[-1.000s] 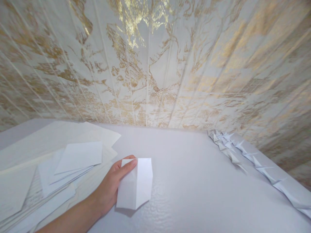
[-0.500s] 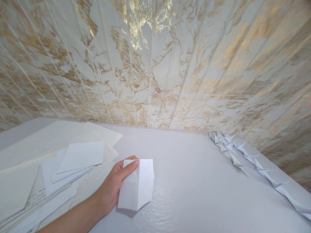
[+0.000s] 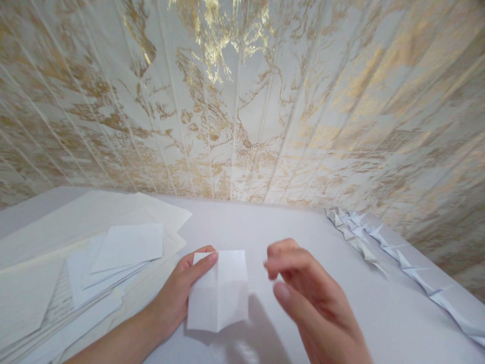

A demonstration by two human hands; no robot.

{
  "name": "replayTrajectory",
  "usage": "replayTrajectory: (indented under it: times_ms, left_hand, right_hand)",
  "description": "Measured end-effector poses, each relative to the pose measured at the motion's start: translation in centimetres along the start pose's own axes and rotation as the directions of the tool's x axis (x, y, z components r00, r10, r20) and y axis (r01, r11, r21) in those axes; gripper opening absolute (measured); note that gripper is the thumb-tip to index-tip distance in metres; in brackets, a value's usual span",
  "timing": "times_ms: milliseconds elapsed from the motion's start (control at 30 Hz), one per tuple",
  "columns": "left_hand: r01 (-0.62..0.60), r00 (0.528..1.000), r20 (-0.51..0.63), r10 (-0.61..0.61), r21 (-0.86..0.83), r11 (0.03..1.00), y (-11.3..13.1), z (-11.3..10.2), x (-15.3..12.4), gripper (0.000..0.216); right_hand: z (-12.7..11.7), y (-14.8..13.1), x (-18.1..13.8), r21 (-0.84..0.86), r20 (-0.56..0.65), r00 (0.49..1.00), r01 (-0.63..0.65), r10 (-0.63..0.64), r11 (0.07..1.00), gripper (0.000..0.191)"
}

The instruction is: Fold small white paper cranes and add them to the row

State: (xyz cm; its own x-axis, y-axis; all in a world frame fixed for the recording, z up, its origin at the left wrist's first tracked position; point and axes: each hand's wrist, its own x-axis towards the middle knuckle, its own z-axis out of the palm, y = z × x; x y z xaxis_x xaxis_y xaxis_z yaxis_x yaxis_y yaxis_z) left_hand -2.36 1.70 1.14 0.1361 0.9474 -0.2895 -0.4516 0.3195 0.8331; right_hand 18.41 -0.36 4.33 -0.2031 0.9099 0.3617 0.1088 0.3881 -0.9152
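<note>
Far left: a stack of large cream sheets [image 3: 45, 237] lies flat on the white table [image 3: 288, 227], its corners fanned out unevenly.
On the stack: several smaller white sheets [image 3: 127, 243] rest on top, loosely overlapped, near the stack's right edge.
Left hand: the left hand [image 3: 176, 298] comes in from the lower left, its wrist just beside the stack. It grips the left edge of the folded paper, with the forefinger laid across the upper left corner and the thumb at the top edge (whether the thumb tip goes under the sheet cannot be told).
Folded paper: the folded paper [image 3: 222, 293] sits on the table at centre, in front of the person, white, with a vertical crease down its middle and a pointed lower edge.
Right hand: the right hand [image 3: 314, 303] hangs above the table just right of the folded paper, apart from it, fingers loosely curled and parted from the thumb, holding nothing; its shadow falls on the table below.
Far right: a row of folded paper pieces [image 3: 382, 245] runs along the table's right edge, well apart from both hands.
Behind: a wall [image 3: 242, 101] with a gold-patterned white covering.
</note>
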Motion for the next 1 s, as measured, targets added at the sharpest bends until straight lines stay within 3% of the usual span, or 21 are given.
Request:
replayTrajectory:
  times_ms: [133,233,300,400,500,533,733,1000]
  left_hand:
    - [-0.024,0.999,-0.022,0.024,0.029,0.999,-0.1,-0.2,0.2,0.038]
    - [-0.052,0.998,-0.023,0.054,0.073,0.996,-0.3,-0.4,0.3,0.039]
    - [-0.073,0.997,-0.021,0.077,0.123,0.990,-0.4,-0.4,0.2,0.037]
    - [-0.130,0.989,-0.036,0.141,0.207,0.970,-0.5,0.0,0.0,0.037]
    - [-0.241,0.964,-0.050,0.261,0.250,0.938,-0.6,0.5,-0.5,0.072]
    - [-0.273,0.953,-0.045,0.298,0.293,0.917,-0.7,0.7,-0.7,0.074]
    - [-0.332,0.911,0.043,0.411,0.668,0.665,-0.9,0.3,-0.8,0.010]
    - [-0.351,0.881,0.050,0.470,0.735,0.580,-1.0,0.2,-0.5,0.004]
  right_hand:
    - [1.4,3.3,2.3,0.072,0.081,0.991,-0.110,0.104,0.991,0.031]
    - [2.8,4.9,1.5,0.196,0.235,0.960,-0.200,0.152,0.960,0.040]
    - [3.3,5.1,0.9,0.226,0.274,0.946,-0.239,0.174,0.944,0.034]
    - [3.2,4.9,0.9,0.135,0.209,0.965,-0.186,0.155,0.973,0.024]
    - [2.5,5.0,1.6,0.000,0.096,0.993,-0.064,0.064,0.998,0.023]
    - [2.3,5.0,1.8,-0.039,0.067,0.997,-0.030,0.033,0.999,0.021]
    - [1.9,5.1,2.2,-0.140,0.007,0.999,0.050,-0.050,0.989,0.010]
    - [1.9,5.2,2.2,-0.142,0.006,0.997,0.079,-0.079,0.987,0.009]
